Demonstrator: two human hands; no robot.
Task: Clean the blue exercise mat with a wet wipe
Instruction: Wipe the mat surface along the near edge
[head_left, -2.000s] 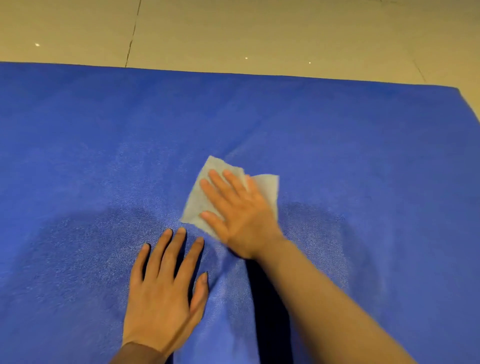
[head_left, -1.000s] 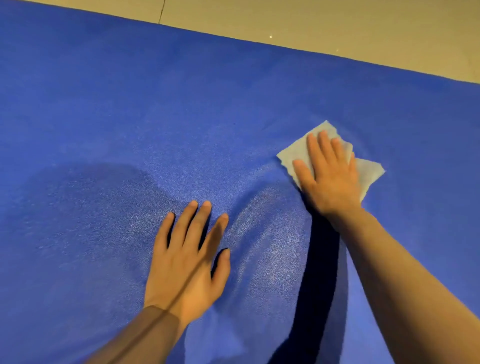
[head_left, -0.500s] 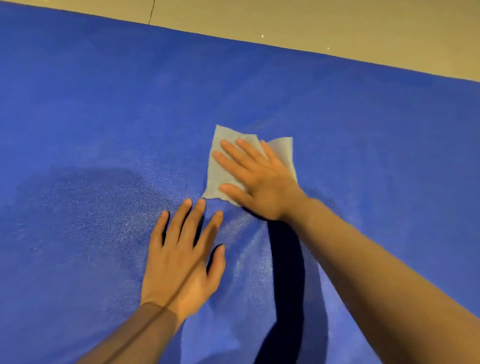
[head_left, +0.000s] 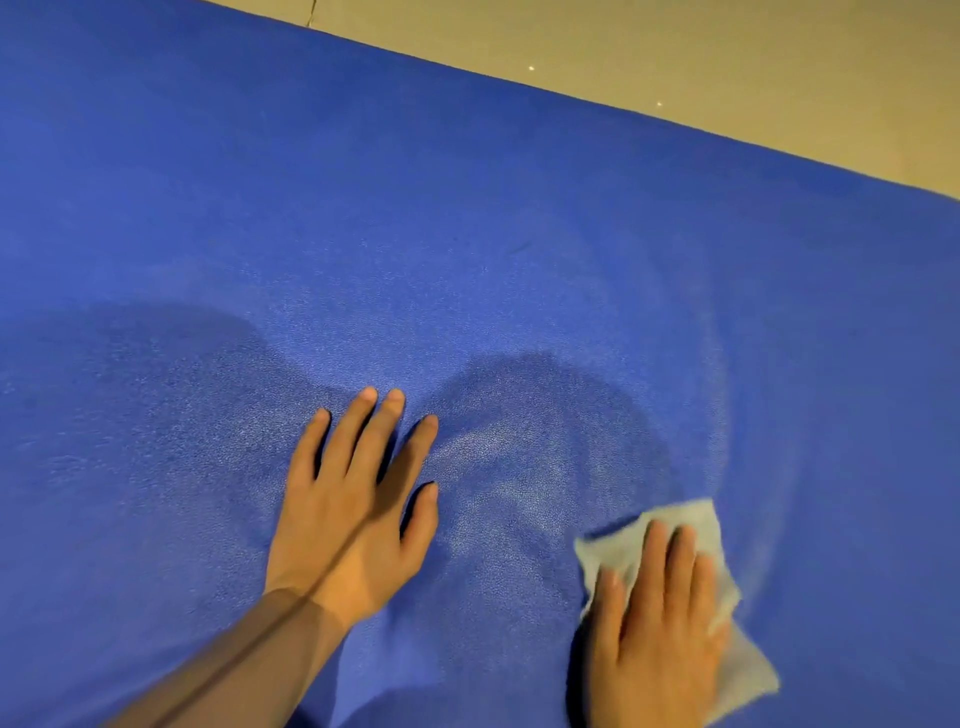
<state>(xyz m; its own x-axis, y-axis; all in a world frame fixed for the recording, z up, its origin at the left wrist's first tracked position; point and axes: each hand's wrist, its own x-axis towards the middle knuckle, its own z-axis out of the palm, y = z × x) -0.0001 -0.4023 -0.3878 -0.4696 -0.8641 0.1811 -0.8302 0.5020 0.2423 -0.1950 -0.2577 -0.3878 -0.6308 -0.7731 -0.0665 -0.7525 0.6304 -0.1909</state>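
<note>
My right hand (head_left: 657, 629) pressed the wet wipe (head_left: 698, 525) flat, fingers straight, on the blue mat (head_left: 467, 234). My left hand (head_left: 353, 499) lay spread open, holding nothing.

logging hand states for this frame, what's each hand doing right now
Left hand: open, fingers spread, flat on the blue exercise mat, holding nothing.
Right hand: open, straight fingers pressing the wet wipe onto the mat.
</note>
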